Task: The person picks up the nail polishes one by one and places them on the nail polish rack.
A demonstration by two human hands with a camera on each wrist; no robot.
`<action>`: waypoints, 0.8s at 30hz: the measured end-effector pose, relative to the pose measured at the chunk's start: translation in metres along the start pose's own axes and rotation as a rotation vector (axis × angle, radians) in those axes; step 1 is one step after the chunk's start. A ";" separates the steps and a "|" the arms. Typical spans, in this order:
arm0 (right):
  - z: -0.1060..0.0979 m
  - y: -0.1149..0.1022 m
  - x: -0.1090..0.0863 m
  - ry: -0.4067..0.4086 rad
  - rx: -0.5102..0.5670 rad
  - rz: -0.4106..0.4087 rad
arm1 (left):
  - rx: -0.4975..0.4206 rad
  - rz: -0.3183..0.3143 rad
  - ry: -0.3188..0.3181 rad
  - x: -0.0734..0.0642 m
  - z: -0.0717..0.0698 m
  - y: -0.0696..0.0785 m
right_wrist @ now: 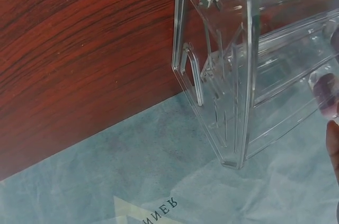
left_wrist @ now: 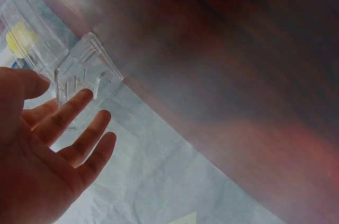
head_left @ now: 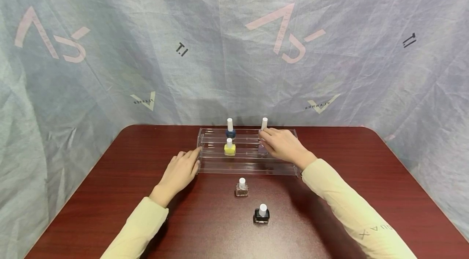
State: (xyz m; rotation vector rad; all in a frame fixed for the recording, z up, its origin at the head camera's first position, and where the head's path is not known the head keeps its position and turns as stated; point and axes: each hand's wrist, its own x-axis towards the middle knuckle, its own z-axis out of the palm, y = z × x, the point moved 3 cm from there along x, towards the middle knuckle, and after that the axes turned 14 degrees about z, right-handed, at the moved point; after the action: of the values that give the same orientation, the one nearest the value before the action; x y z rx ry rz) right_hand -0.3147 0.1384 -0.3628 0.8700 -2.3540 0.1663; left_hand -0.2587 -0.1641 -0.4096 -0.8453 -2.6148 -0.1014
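A clear, tiered acrylic rack (head_left: 242, 166) stands at the back of the table. My left hand (head_left: 179, 171) rests against its left end, fingers loosely extended; the left wrist view shows these fingers (left_wrist: 85, 142) apart beside the clear end panel. My right hand (head_left: 283, 145) pinches the top of a purple nail polish bottle (head_left: 262, 150) on the middle tier, its cap hidden by the fingers. Behind them rises the white cap (head_left: 264, 123) of another bottle on the top tier. A blue nail polish bottle (head_left: 230, 132) and a yellow one (head_left: 229, 150) stand upright left of it.
In front of the rack, a brownish clear nail polish bottle (head_left: 242, 189) and a black one (head_left: 261, 214) stand upright on the dark red wooden table (head_left: 205, 226). A grey printed cloth (head_left: 220, 67) hangs behind the table's back edge.
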 end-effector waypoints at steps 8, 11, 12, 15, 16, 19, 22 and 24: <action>-0.002 -0.001 0.001 -0.001 -0.004 -0.011 | 0.001 0.001 0.000 0.001 0.000 0.000; -0.001 -0.001 0.001 -0.009 -0.008 -0.010 | 0.004 0.002 0.000 0.000 0.000 0.000; -0.001 -0.001 0.001 -0.012 -0.008 -0.009 | 0.005 0.003 -0.001 0.000 0.000 0.000; -0.002 -0.001 0.001 -0.020 -0.008 -0.005 | 0.007 0.003 -0.003 0.000 0.000 0.000; -0.002 -0.001 0.001 -0.021 -0.007 -0.004 | 0.008 0.003 -0.004 0.001 0.000 0.000; -0.002 -0.001 0.001 -0.027 -0.007 0.002 | 0.010 0.003 -0.008 0.001 0.000 0.000; -0.002 -0.002 0.000 -0.027 -0.002 0.005 | 0.007 0.001 -0.009 0.001 0.001 0.000; -0.002 -0.002 0.000 -0.027 0.002 0.009 | 0.002 0.000 -0.010 0.001 0.001 0.000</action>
State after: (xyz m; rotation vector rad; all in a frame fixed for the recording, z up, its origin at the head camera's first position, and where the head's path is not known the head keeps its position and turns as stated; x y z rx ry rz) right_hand -0.3130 0.1374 -0.3614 0.8678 -2.3833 0.1610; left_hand -0.2596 -0.1634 -0.4099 -0.8466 -2.6234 -0.0948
